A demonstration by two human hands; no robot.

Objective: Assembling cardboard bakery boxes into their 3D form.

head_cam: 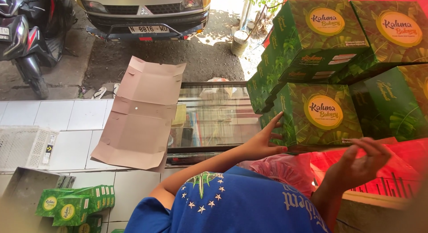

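Head view, looking down over my blue shirt (240, 206). My left hand (263, 144) rests on the near left corner of the lower green box (318, 112), fingers spread wide and flat against its side, index finger pointing up along the edge; it grips nothing. My right hand (359, 164) hovers just below the same box's near edge, fingers loosely curled and apart, holding nothing that I can make out.

The lower green box sits in a stack of closed green boxes on the right: two above it (312, 37) (394, 30) and one beside it on the right (397, 103), all assembled and touching one another. Beneath my hands lies a red crate (392, 170) with a pink plastic bag (285, 168) just left of it.

Judging from the layout, stacking is well along: four folded boxes stand in place. A bundle of flat, unfolded green boxes (73, 206) lies on the white tiled floor (67, 117) at near left, so I judge more remain to be made up. A flattened brown cardboard sheet (140, 117) leans over a glass display case (214, 117) in the middle. Far off stand a motorbike (22, 37) and a parked vehicle (142, 14).
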